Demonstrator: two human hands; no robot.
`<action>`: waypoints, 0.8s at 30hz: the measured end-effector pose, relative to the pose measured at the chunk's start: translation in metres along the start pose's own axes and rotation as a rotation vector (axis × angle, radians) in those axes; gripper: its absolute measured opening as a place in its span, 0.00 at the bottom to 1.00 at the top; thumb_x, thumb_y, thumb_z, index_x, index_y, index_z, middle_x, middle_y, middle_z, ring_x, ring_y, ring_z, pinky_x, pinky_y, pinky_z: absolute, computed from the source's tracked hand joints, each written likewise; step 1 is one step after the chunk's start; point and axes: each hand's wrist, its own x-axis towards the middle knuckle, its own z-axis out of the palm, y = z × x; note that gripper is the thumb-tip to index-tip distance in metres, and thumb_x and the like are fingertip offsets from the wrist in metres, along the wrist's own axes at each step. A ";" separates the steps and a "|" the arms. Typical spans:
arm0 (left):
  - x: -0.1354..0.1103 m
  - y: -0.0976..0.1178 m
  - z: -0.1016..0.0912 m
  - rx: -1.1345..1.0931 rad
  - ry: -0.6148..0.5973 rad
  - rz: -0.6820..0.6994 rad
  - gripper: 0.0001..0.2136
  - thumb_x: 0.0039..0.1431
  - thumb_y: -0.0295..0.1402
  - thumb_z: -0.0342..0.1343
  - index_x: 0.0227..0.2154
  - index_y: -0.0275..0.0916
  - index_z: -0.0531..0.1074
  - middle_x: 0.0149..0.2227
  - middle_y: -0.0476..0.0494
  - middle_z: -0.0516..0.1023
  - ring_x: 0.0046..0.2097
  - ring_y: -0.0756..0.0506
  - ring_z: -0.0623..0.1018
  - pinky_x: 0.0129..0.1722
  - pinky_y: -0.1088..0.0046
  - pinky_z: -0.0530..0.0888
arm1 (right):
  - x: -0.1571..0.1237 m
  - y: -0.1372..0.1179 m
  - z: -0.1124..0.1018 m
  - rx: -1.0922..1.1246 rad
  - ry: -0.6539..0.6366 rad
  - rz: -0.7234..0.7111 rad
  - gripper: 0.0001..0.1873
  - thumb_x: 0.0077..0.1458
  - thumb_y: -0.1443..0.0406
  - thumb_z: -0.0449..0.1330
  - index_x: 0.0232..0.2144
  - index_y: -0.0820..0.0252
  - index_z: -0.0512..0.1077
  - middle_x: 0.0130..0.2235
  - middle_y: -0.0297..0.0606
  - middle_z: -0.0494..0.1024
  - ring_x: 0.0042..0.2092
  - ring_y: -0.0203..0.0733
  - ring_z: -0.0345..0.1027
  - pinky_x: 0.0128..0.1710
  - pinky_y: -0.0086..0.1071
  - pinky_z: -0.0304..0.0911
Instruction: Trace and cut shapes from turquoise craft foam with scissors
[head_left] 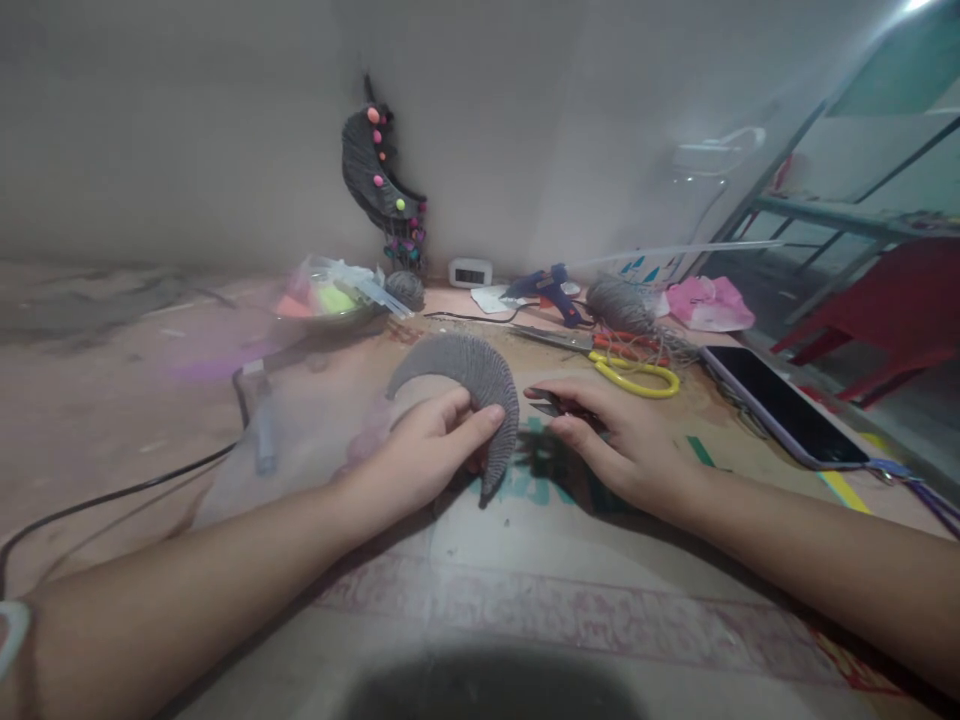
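My left hand (439,440) grips a crescent moon (487,375) wrapped in grey yarn, with the thumb on its face and the fingers behind it. The crescent's upper horn curves to the left and its lower tip points down. Just to the right, my right hand (622,440) is closed around small dark thread snips (546,403). Their two pointed blades stand apart and aim at the crescent without touching it. The handle end of the snips is mostly hidden in my fingers.
Behind lie scissors with yellow handles (637,380), a grey yarn ball (619,300) and a blue glue gun (551,290). A phone (784,405) is at the right, a filled bowl (330,318) at the back left. A decorated crescent (367,165) hangs on the wall. A black cable (120,492) crosses the left.
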 end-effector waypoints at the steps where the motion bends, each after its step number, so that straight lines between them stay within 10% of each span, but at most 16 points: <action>1: 0.000 0.000 0.000 -0.011 -0.004 0.007 0.18 0.64 0.46 0.54 0.24 0.41 0.63 0.23 0.52 0.68 0.26 0.50 0.69 0.26 0.74 0.65 | 0.000 0.000 0.000 0.018 0.000 0.020 0.16 0.66 0.61 0.55 0.51 0.61 0.75 0.46 0.46 0.83 0.44 0.46 0.77 0.41 0.36 0.70; 9: -0.002 0.002 0.001 -0.060 -0.044 0.052 0.16 0.64 0.42 0.54 0.23 0.40 0.64 0.24 0.52 0.67 0.28 0.50 0.69 0.28 0.74 0.66 | 0.004 -0.003 0.000 0.102 0.024 0.202 0.14 0.63 0.58 0.58 0.44 0.61 0.76 0.34 0.38 0.81 0.32 0.39 0.72 0.31 0.30 0.66; 24: 0.003 -0.006 -0.003 -0.171 -0.026 -0.049 0.18 0.66 0.45 0.51 0.23 0.39 0.63 0.20 0.50 0.70 0.22 0.52 0.67 0.23 0.76 0.61 | 0.001 0.003 0.003 -0.187 -0.009 -0.264 0.24 0.71 0.53 0.47 0.43 0.66 0.74 0.32 0.42 0.78 0.34 0.41 0.71 0.35 0.33 0.64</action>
